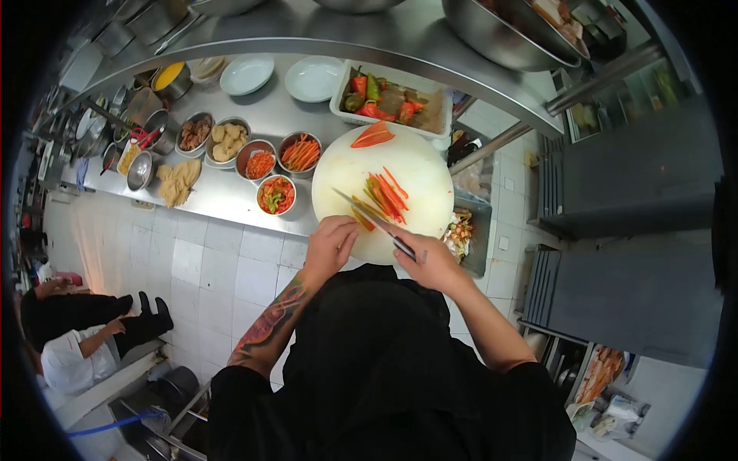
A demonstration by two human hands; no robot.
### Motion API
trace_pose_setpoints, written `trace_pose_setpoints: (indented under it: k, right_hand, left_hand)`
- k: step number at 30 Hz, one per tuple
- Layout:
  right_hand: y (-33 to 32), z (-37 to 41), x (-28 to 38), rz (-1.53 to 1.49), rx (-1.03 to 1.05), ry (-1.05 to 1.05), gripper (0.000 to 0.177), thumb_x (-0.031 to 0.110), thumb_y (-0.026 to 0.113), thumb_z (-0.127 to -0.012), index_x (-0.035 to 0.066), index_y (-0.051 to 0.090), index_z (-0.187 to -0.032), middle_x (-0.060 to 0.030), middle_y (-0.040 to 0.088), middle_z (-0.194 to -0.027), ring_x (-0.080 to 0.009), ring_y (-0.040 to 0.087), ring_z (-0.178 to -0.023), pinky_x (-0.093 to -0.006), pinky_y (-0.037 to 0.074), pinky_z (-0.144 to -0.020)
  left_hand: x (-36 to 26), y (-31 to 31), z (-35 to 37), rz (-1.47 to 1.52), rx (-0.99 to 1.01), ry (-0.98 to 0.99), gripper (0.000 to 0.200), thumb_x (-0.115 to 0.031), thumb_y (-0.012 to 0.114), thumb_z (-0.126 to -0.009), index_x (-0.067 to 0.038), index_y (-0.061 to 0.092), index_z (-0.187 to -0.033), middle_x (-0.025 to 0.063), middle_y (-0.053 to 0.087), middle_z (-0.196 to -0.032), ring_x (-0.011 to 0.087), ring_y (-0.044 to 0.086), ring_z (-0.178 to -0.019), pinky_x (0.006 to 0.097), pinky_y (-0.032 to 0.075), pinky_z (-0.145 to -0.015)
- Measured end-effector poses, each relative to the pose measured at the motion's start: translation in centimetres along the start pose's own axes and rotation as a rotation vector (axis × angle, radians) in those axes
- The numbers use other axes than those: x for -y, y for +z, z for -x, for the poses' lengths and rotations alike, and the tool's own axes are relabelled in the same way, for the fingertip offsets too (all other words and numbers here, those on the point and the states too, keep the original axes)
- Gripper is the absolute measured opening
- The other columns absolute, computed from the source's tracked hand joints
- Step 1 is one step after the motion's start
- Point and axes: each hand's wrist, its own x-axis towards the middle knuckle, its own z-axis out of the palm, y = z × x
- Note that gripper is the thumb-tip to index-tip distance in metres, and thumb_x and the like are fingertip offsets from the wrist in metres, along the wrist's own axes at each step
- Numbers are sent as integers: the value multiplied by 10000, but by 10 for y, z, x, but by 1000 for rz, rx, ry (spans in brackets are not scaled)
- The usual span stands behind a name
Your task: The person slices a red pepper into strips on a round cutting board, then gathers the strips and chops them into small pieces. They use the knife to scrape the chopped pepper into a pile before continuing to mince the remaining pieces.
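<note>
My right hand grips the dark handle of a knife, whose blade points up and left over a round white cutting board. Close to the blade, my left hand has its fingers bent together at an orange-yellow pepper piece on the board. Thin red and green pepper strips lie just beyond the blade. A flat red-orange pepper piece rests near the board's far edge.
Left of the board stand bowls of carrot strips, chopped red pieces and mixed peppers. A white tray holds whole peppers behind. A scrap bin is at right. Another person is at lower left.
</note>
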Motion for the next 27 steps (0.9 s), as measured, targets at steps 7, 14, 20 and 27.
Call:
trace_pose_setpoints:
  k: [7,14,20,27]
  right_hand:
    - [41,20,-8,141,-151,-21,540,145,749,-934,142,654,-1465,-126,700,-953,-366,731,-889,-473,596,-774]
    - [52,23,-15,181,-136,-51,542,128,769,-900,139,668,-1432,-107,696,-953,-357,731,-857,-475,593,-721]
    - [49,29,-26,12,-91,-48,477,175,763,-917,121,669,-1381,-135,755,-1013,-398,738,-921,-522,585,-792]
    - [21,7,-26,3,81,100,340,236,654,-1015,54,646,-1303,-242,762,-976,-459,737,-942,-560,569,-858]
  left_hand:
    - [-37,-25,-27,-122,179,90,236,-197,747,-946,-59,737,-1137,129,685,-1165,369,636,-1135,464,493,-1011]
    - [-12,-4,-50,-138,352,53,263,-265,713,-993,-45,717,-1138,136,670,-1187,381,623,-1126,476,487,-1024]
    - [34,29,-131,-193,194,61,308,-164,747,-932,-18,693,-1198,174,668,-1218,409,632,-1138,499,516,-1003]
    - [111,57,-194,-328,107,62,230,-92,716,-953,-17,707,-1170,167,726,-1151,411,680,-1066,483,569,-954]
